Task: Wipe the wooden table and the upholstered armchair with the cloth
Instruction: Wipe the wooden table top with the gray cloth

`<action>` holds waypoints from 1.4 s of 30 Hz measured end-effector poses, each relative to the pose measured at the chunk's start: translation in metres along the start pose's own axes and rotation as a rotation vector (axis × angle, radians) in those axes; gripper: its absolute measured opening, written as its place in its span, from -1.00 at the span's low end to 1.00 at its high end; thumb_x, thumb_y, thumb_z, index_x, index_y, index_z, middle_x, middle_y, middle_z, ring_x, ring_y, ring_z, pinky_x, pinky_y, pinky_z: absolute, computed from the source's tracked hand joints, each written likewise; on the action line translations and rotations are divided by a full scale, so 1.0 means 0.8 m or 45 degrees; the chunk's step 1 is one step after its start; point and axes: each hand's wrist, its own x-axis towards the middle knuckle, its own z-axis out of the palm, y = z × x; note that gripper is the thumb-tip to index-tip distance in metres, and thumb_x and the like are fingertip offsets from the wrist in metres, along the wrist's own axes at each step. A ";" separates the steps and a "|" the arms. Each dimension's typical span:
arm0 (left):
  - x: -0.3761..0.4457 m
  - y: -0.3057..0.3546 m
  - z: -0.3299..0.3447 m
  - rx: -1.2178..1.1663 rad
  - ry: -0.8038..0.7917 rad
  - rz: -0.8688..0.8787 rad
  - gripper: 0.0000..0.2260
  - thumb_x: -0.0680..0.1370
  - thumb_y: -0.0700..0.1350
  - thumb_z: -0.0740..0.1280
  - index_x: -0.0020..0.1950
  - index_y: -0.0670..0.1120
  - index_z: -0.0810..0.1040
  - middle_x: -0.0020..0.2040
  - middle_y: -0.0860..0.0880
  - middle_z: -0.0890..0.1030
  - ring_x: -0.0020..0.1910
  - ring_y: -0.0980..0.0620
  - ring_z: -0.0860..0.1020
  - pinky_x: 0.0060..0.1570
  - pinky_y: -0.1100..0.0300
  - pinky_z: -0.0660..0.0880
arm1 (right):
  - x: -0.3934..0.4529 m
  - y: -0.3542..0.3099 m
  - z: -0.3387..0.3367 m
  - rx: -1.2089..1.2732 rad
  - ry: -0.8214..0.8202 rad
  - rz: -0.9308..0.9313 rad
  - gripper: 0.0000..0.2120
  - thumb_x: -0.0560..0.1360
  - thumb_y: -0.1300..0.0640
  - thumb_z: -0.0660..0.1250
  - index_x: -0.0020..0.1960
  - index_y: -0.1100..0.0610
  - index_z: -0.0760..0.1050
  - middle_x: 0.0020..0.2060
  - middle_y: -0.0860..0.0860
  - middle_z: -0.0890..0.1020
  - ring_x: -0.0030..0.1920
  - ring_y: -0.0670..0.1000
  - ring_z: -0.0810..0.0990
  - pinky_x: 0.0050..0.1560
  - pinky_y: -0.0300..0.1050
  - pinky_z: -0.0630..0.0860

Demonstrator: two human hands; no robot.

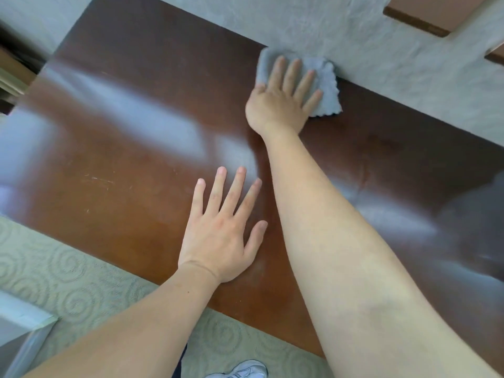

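A glossy dark wooden table (131,148) fills most of the view. A grey-blue cloth (328,91) lies at its far edge. My right hand (283,96) presses flat on the cloth, fingers straight and spread, arm stretched across the table. My left hand (226,227) rests flat on the bare wood near the front edge, fingers spread, holding nothing. No armchair is in sight.
Pale patterned carpet (68,274) lies in front of the table and plain grey carpet (381,36) beyond it. A brown piece of furniture (425,15) sits at the top right. A pale box-like corner (24,323) stands at the lower left. A white shoe (242,371) shows below.
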 end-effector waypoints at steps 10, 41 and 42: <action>-0.001 0.001 0.000 0.023 0.006 -0.010 -0.33 0.59 0.27 0.07 0.65 0.01 0.14 0.65 -0.10 0.11 0.63 -0.21 0.03 0.53 -0.30 0.03 | -0.027 0.099 -0.017 -0.179 -0.002 -0.508 -0.45 0.66 -0.18 -0.13 0.62 -0.10 -0.07 0.62 -0.04 -0.05 0.61 0.08 -0.15 0.56 0.16 -0.19; 0.003 0.004 -0.024 0.017 0.070 0.085 -0.30 0.61 0.30 -0.07 0.66 -0.05 0.02 0.66 -0.11 0.03 0.63 -0.20 -0.05 0.55 -0.26 -0.05 | -0.219 0.153 -0.005 -0.165 0.283 -0.004 -0.43 0.67 -0.16 -0.10 0.63 -0.01 -0.04 0.62 0.05 0.00 0.61 0.15 -0.10 0.56 0.23 -0.10; 0.006 0.002 -0.023 0.021 0.056 0.066 -0.28 0.60 0.30 -0.09 0.66 -0.08 0.01 0.67 -0.10 0.01 0.63 -0.19 -0.06 0.56 -0.25 -0.05 | -0.247 0.152 0.005 -0.139 0.291 0.006 -0.43 0.67 -0.16 -0.07 0.63 -0.01 -0.03 0.62 0.05 0.01 0.61 0.15 -0.09 0.56 0.23 -0.08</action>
